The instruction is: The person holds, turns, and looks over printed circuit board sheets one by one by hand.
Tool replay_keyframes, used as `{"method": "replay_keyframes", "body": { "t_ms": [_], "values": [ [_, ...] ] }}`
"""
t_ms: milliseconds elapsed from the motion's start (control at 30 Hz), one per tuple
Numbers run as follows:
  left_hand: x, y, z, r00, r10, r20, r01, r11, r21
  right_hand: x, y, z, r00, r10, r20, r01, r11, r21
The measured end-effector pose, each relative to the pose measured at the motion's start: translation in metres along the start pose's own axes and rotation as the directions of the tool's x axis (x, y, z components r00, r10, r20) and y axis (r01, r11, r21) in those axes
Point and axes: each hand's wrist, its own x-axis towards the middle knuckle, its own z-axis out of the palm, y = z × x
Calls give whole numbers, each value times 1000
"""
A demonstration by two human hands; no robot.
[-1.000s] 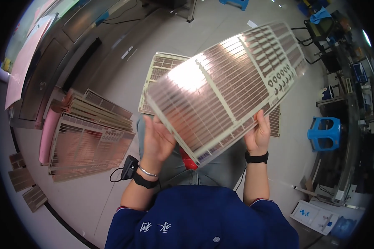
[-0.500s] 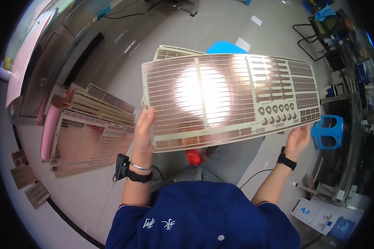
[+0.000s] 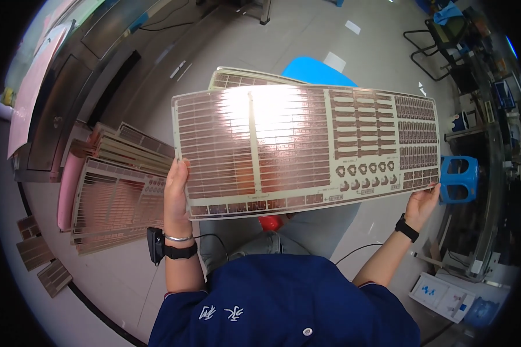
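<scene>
A large copper-coloured circuit panel (image 3: 295, 179), patterned with rows of strips and small shapes, is held up before me, with bright glare on its upper left. My left hand (image 3: 177, 182) grips its left edge near the lower corner, fingers partly behind it. At its lower right corner, my right hand (image 3: 423, 200) pinches the edge. Behind the panel's top, more panels (image 3: 228, 80) of the same kind stick out, lying on a blue stool (image 3: 309, 69) that is mostly covered.
Similar panels (image 3: 107, 208) are stacked leaning on the floor at left, beside a pink roll (image 3: 74, 188). Small boards (image 3: 33, 251) lie farther left. A blue stool (image 3: 460, 179) stands at right, near a white tray (image 3: 440, 295). A chair (image 3: 431, 43) is at far right.
Both hands still hold the circuit panel. Its left end has shifted left and slightly down with my left hand, and the glare has moved toward its top left.
</scene>
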Motion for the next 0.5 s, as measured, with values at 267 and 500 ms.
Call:
{"method": "replay_keyframes", "body": {
  "t_ms": [267,500],
  "values": [
    [-2,-2,-32,996,69,-51,-63,993,96,-10,3,39,954,-66,-293,49,997,-65],
    [-3,14,-23,999,53,4,-53,998,41,-9,-2,27,968,-105,-230,82,991,-106]
  ]
}}
